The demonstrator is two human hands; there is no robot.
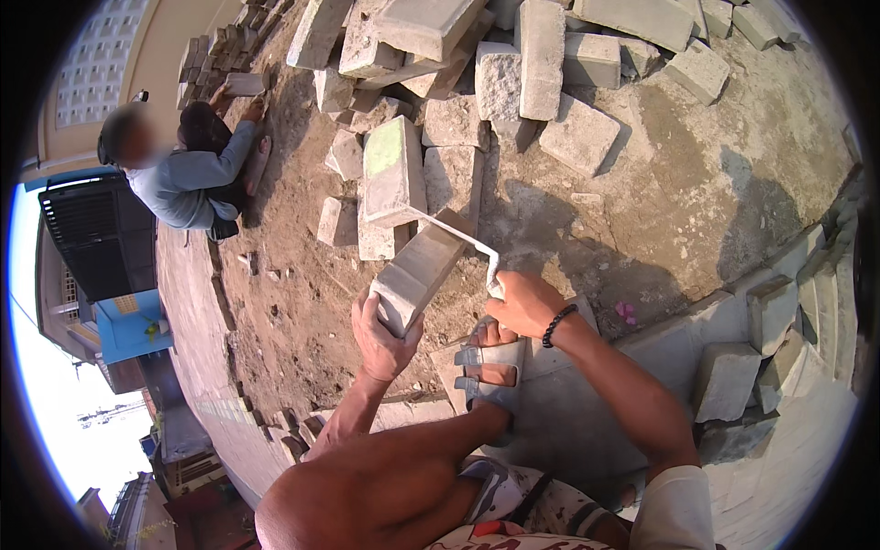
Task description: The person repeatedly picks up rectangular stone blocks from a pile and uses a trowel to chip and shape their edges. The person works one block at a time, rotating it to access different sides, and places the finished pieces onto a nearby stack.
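By the left hand, curled around its near end, a grey, rectangular concrete block is being held, its long axis being angled forward and rightward. Across its far end, a thin, whitish, bent metal tool is being gripped by the closed right hand.

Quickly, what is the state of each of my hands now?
Left hand: holding a grey block.
Right hand: closed around a bent tool.

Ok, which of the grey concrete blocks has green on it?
The rectangular grey concrete block bearing a pale yellow-green patch, just beyond the smooth grey block in the left hand; nearby blocks look only grey or brownish.
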